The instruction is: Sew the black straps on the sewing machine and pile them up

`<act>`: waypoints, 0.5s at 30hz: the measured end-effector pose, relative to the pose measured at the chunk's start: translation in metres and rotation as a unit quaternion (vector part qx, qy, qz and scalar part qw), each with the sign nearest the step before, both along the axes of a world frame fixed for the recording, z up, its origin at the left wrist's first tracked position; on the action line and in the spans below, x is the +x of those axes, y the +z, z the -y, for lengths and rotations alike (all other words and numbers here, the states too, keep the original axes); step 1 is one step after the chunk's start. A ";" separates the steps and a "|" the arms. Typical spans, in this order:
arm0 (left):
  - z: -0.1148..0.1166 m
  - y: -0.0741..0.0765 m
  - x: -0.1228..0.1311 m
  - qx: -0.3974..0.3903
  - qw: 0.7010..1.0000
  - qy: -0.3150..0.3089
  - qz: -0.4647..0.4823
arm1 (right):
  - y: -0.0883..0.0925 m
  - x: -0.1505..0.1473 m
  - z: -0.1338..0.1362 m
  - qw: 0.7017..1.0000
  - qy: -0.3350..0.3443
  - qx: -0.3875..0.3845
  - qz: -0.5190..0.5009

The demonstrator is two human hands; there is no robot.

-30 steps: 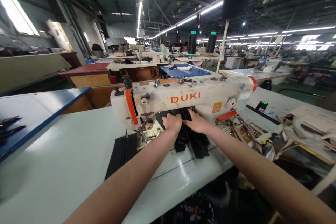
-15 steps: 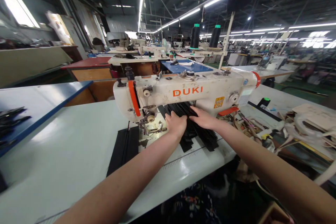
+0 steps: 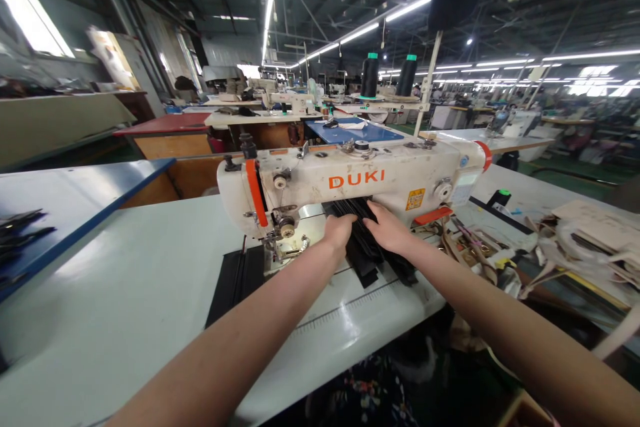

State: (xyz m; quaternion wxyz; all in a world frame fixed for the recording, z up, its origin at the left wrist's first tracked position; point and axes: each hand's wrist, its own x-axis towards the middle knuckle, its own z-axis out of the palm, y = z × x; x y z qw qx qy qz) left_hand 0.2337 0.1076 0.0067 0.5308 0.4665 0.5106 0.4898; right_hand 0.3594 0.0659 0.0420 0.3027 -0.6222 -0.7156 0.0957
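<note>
Under the arm of a white sewing machine (image 3: 320, 177) lies a bundle of black strips (image 3: 364, 250), fanned toward the table's front edge. My left hand (image 3: 341, 232) is closed around the bundle's left side, its fingers partly hidden by the strips. On the other side, my right hand (image 3: 387, 227) grips the bundle, thumb toward the left hand and fingertips behind the strips. To the left of the needle area, a flat black piece (image 3: 235, 277) rests on the pale table. The presser foot (image 3: 293, 248) is left of my left hand.
Right of the machine are a tray of tools and scraps (image 3: 470, 247), a black thread spool (image 3: 500, 197) and beige pieces (image 3: 585, 227). A blue-edged table (image 3: 100, 207) with dark pieces stands at left. Two thread cones (image 3: 370, 77) stand behind.
My left hand has moved right, closer to my right hand, and the black strips are pushed into a narrower bundle. My right hand has barely moved.
</note>
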 end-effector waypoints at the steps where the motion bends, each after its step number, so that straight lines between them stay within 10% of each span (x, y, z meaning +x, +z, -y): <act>1: 0.001 -0.001 0.000 0.001 1.000 -0.007 -0.004 | 0.003 0.001 0.004 1.000 0.002 0.004 0.001; 15: 0.009 -0.008 -0.012 0.057 0.991 0.005 -0.120 | -0.026 0.029 0.115 0.996 0.010 0.029 0.083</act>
